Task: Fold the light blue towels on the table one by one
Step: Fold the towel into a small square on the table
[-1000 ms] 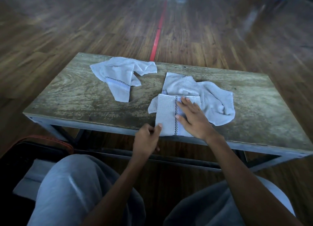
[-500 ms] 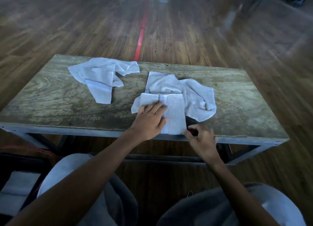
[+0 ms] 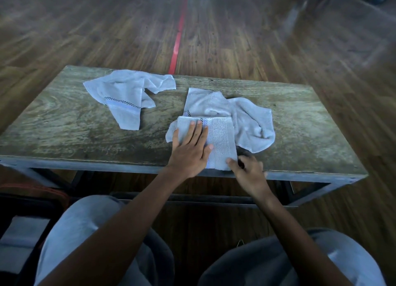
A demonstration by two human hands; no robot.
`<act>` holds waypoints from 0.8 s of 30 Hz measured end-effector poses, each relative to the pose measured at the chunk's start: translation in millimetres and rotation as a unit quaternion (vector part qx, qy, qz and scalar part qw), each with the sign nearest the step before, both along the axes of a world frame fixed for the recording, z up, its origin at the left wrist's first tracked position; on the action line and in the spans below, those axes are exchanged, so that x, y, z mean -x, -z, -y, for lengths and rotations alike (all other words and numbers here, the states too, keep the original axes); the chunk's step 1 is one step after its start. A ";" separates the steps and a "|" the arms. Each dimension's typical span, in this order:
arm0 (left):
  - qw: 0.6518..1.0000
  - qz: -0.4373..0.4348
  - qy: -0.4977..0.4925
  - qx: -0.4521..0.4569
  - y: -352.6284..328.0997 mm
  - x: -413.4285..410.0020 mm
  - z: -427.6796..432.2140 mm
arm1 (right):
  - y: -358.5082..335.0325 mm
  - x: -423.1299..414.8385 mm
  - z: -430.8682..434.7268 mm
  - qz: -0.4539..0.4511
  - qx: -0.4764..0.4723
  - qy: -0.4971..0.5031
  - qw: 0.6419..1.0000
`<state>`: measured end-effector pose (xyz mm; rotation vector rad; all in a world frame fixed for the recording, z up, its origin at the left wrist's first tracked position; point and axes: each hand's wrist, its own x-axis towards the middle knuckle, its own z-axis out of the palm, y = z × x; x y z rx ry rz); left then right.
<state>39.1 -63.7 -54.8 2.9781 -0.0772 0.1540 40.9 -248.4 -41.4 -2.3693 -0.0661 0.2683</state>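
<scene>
Folded towel (image 3: 221, 140) lies at the desk's (image 3: 85, 140) near edge, its far side over a crumpled towel (image 3: 252, 125) that it partly hides. The right hand (image 3: 248, 172) is blurred at the near right corner: thumb touches it, but I can't tell if it pinches. The left hand (image 3: 190, 150) lies flat, fingers straight, pressing the left half. A second crumpled towel (image 3: 126, 97) sits apart, far left. A dark bag (image 3: 27, 202), cut off at lower left, holds something pale (image 3: 21, 238) that I can't make out.
</scene>
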 end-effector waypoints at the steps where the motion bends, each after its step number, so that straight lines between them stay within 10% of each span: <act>1: 1.000 0.007 -0.006 0.000 0.7 -0.2 0.4 | -3.9 -1.6 0.2 -0.015 0.023 -0.007 1.000; 12: 1.000 0.008 -0.009 -0.001 1.7 0.4 -0.5 | -16.2 -13.9 5.9 0.007 0.135 0.010 0.991; 16: 0.993 -0.017 0.025 0.112 -6.4 0.2 -7.3 | -23.1 -22.2 0.0 0.165 0.152 0.058 0.973; 24: 0.991 0.026 0.005 0.129 -1.4 6.6 -28.7 | -7.6 -33.8 -44.7 0.232 0.233 -0.192 0.924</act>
